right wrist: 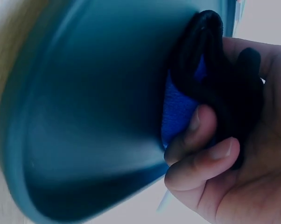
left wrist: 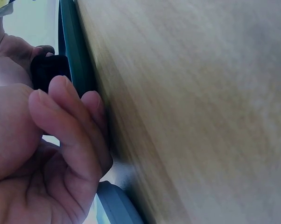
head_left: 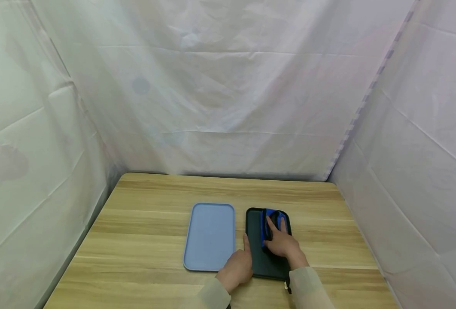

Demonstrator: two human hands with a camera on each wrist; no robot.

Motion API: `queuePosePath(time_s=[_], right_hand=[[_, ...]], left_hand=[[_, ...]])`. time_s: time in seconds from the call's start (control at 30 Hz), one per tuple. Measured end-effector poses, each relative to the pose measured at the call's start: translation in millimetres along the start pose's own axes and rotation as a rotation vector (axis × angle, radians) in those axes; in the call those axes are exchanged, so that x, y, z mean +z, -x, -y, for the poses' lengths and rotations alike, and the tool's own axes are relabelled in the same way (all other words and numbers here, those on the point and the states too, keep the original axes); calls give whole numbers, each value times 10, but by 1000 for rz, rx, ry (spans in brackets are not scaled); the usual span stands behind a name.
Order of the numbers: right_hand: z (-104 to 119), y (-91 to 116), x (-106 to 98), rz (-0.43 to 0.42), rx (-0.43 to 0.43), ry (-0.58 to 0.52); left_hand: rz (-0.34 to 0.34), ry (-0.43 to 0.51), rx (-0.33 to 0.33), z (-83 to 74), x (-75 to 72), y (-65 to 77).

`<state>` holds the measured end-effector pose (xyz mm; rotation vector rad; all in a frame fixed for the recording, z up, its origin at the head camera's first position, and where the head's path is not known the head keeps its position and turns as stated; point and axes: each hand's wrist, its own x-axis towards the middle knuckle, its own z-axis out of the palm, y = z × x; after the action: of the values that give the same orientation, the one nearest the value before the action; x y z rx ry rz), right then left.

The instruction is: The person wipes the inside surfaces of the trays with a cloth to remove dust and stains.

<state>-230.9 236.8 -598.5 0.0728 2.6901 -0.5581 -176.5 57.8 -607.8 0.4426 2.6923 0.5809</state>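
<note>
A dark green tray (head_left: 254, 229) lies at the front right of centre on the table. On its right half rests a soft blue and black cloth item (right wrist: 180, 112), apparently folded, with a thick black edge. My right hand (head_left: 284, 244) grips this item from above, with fingers bent against it in the right wrist view; the palm hides part of it. My left hand (head_left: 238, 265) is at the tray's left side, its index finger stretched along the rim. In the left wrist view, the other fingers (left wrist: 77, 135) are loosely curled with nothing in them.
A light blue tray (head_left: 212, 236) lies just left of the green one, a narrow gap between them. Both are on a wood-grain table (head_left: 143, 240). White sheeting (head_left: 228, 94) hangs behind the table and on both sides.
</note>
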Motion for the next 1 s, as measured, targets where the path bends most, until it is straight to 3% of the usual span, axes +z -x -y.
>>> queuePosePath(time_s=[0.53,1.0], right_hand=[[53,-48,83,0,34,25],[170,-24,95,-3,12,15]], left_hand=[[-7,3,-1,14,15,6],[-9,-24,11,-1,0,20]])
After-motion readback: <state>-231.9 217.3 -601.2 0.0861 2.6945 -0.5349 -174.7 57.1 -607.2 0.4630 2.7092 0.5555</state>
